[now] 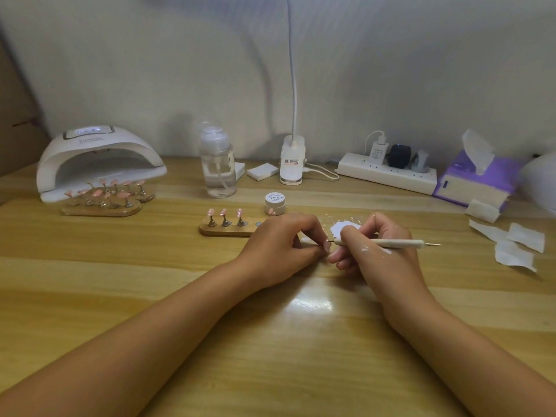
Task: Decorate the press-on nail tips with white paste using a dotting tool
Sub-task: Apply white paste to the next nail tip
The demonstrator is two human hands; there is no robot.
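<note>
- Hands are held close together on the wooden table (180,281).
- A pink nail tip (327,245) appears pinched in the curled left hand (282,239).
- The dotting tool (397,243) is gripped pen-like by the right hand (382,260), its point at the nail tip.
- White paste (346,227) is smeared just behind the right hand.
- Three more tips are stood on a holder (228,230).

Pink nail tips (223,212) upright, dotting tool (394,243) level, white paste (338,227) smeared
</note>
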